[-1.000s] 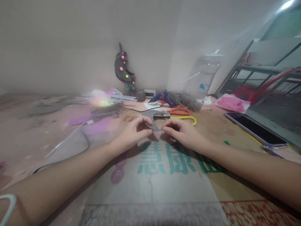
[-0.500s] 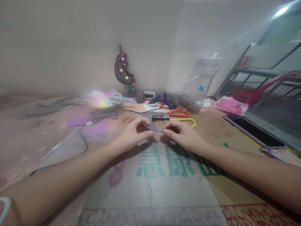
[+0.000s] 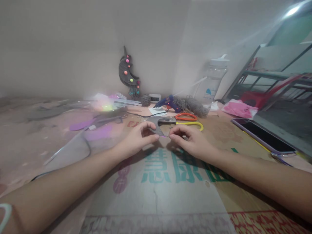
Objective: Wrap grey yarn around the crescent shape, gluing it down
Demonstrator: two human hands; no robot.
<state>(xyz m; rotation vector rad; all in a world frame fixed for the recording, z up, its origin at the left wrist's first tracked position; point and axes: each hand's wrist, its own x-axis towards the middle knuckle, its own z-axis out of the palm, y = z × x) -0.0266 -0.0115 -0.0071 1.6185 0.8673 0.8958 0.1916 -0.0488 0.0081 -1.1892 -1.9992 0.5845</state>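
Currently the left hand [image 3: 134,139] holds a grey piece [image 3: 159,130].

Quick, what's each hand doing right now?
Left hand: holding the gray piece.
Right hand: pinched closed by the piece's tip; what it holds, can't tell.

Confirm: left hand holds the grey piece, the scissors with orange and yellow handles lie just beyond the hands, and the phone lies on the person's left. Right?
One slip: the phone lies on the person's right, per the head view. The left hand does hold the grey piece, with the scissors just beyond the hands.
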